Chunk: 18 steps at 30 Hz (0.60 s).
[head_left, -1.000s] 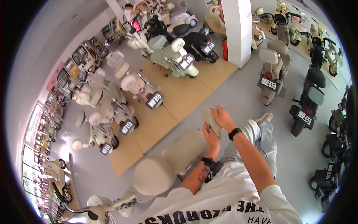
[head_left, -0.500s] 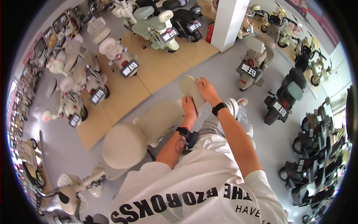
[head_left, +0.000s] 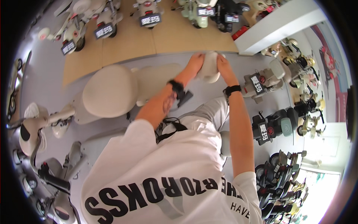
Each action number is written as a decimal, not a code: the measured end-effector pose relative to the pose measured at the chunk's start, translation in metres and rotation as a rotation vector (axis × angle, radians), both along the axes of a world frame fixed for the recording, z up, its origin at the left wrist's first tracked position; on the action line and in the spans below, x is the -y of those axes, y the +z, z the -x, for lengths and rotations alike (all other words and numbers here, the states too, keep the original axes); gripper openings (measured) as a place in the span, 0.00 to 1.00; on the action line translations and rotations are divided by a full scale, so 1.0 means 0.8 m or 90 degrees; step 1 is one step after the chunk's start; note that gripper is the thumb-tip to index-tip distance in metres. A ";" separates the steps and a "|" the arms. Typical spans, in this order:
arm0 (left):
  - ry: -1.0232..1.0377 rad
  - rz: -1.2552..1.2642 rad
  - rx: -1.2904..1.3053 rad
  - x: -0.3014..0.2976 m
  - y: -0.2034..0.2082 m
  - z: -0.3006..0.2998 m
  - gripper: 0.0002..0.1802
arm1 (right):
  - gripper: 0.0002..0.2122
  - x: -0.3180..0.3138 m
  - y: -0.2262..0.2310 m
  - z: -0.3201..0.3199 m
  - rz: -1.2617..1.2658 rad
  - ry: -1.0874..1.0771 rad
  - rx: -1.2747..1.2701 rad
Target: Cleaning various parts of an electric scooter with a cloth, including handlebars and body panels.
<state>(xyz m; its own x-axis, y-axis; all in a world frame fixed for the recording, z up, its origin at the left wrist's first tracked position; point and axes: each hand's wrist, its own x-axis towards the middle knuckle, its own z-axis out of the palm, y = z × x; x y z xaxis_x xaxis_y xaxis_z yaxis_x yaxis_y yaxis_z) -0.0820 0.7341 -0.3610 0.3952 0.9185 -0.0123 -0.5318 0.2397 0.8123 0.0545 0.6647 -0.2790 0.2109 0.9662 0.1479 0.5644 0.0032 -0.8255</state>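
Note:
A beige padded backrest (head_left: 210,69) is between my two hands, beyond the tail end of a beige scooter's long rear seat (head_left: 158,80). My left hand (head_left: 195,62) grips its left edge, with the fingertips partly hidden behind it. On the opposite edge, my right hand (head_left: 225,67) is closed around the pad in the same way. Whether the pad touches the scooter's tail cannot be made out. Nearer to me on the left is the scooter's wide, rounded front seat (head_left: 110,90), ahead of its handlebar (head_left: 56,118).
Several parked scooters line the wooden platform (head_left: 126,46) at the back. A white pillar (head_left: 279,28) rises beside a red fire extinguisher (head_left: 239,33). To the right stand a beige scooter (head_left: 261,84) and a black one (head_left: 274,127). Another handlebar (head_left: 54,181) is at lower left.
My view has turned, and the scooter now lies more level across it. The backrest has gone from slanted to more upright, and my hands have moved from its upper face and edge to opposite sides.

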 end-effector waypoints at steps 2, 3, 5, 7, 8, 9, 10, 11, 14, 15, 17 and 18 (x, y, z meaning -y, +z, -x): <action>-0.088 -0.223 -0.319 -0.023 0.101 0.033 0.13 | 0.18 -0.003 -0.015 -0.018 0.011 -0.019 -0.007; -0.109 -0.292 -0.364 -0.044 0.122 0.055 0.14 | 0.17 -0.004 -0.016 -0.008 0.000 -0.012 -0.030; -0.149 -0.358 -0.405 -0.055 0.162 0.086 0.14 | 0.17 0.002 -0.021 0.002 -0.004 -0.021 -0.054; -0.286 -0.489 -0.458 -0.052 0.190 0.134 0.15 | 0.15 0.013 -0.021 0.005 -0.085 -0.101 0.423; -0.281 -0.596 -0.469 -0.060 0.178 0.152 0.14 | 0.14 0.010 -0.015 0.010 -0.047 -0.113 0.427; -0.273 -0.702 -0.477 -0.072 0.162 0.172 0.14 | 0.14 0.010 -0.006 0.023 -0.040 -0.118 0.431; -0.287 -0.667 -0.503 -0.074 0.155 0.187 0.15 | 0.15 0.012 0.004 0.035 -0.006 -0.132 0.405; -0.296 -0.629 -0.528 -0.075 0.148 0.199 0.15 | 0.15 0.013 0.007 0.039 0.028 -0.140 0.381; -0.302 -0.486 -0.476 -0.082 0.109 0.221 0.17 | 0.18 0.020 -0.003 0.039 0.027 -0.167 0.387; -0.302 -0.472 -0.463 -0.082 0.091 0.227 0.17 | 0.19 0.022 -0.007 0.039 0.016 -0.184 0.381; -0.290 -0.445 -0.422 -0.081 0.062 0.230 0.18 | 0.20 0.023 -0.005 0.030 0.036 -0.188 0.417; -0.293 -0.427 -0.409 -0.084 0.049 0.229 0.18 | 0.21 0.022 -0.005 0.026 0.044 -0.189 0.441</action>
<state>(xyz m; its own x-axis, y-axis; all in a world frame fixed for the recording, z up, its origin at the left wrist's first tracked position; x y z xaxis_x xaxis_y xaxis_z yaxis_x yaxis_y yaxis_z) -0.2648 0.8015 -0.3222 0.8095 0.5760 0.1141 0.0771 -0.2969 0.9518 0.0338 0.6469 -0.2828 0.3447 0.8951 0.2827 0.9233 -0.2689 -0.2744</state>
